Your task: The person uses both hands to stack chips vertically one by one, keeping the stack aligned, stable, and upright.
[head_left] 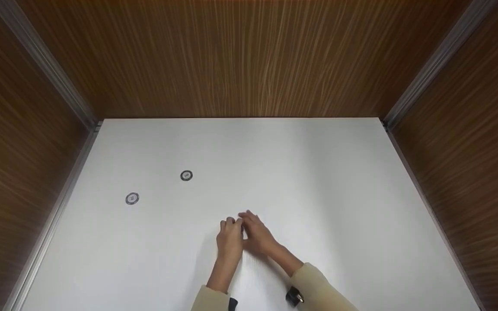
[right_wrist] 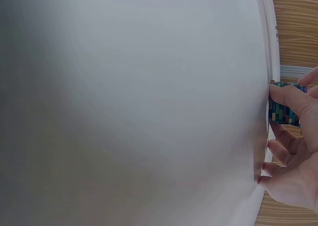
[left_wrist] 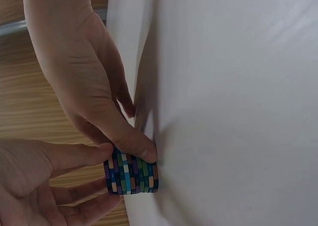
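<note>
A stack of poker chips point(left_wrist: 131, 174) with multicoloured striped edges stands on the white table between both hands; in the head view the fingers mostly hide it. My left hand point(head_left: 230, 242) grips its upper part from the left, thumb point(left_wrist: 97, 154) on the near side and fingers point(left_wrist: 97, 208) on another side. From the right, my right hand point(head_left: 260, 235) holds the lower part, its thumb point(right_wrist: 288, 94) against the near face. Its other fingers point(right_wrist: 276, 151) reach down to the tabletop beside the stack.
Two single poker chips lie flat on the left of the white tabletop point(head_left: 318, 194): a dark-rimmed chip point(head_left: 186, 175) and a purplish-grey chip point(head_left: 132, 198) nearer the left edge. Wood-grain panels point(head_left: 240, 60) with metal corner strips enclose the table's back and sides.
</note>
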A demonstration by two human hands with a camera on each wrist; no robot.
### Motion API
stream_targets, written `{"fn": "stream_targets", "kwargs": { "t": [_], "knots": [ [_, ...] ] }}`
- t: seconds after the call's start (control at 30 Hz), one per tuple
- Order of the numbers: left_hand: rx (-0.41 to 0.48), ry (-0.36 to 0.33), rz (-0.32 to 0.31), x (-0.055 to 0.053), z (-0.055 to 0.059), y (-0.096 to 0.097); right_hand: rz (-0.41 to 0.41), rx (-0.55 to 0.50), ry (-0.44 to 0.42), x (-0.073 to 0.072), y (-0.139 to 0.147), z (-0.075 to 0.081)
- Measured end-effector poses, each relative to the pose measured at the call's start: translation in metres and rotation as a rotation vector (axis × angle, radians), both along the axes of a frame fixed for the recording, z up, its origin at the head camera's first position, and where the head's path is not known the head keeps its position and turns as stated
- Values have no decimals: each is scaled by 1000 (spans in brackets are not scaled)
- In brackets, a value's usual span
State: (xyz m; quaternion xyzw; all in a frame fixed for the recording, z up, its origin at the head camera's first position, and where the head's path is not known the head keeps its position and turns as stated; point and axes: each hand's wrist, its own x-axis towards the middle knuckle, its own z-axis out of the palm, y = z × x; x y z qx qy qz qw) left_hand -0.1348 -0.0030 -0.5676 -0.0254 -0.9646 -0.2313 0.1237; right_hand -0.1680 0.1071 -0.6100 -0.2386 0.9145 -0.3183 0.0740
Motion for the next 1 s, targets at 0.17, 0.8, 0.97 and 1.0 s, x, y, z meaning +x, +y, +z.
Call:
{"fn": "stream_targets", "kwargs": {
  "t": [0.17,0.8,0.97,1.0],
  "knots": [
    [0,-20,-5,0,0,-1,15,-8,16,1,-1,1],
    [191,-267,-95,-5,-17,-31,26,5,46,-2,0,-5],
    [231,-254,-100,-7,-23,-39,23,-2,37,-1,0,-3],
    [231,-253,-97,-8,-24,-40,25,-2,42,-1,0,-3]
  ]
}}
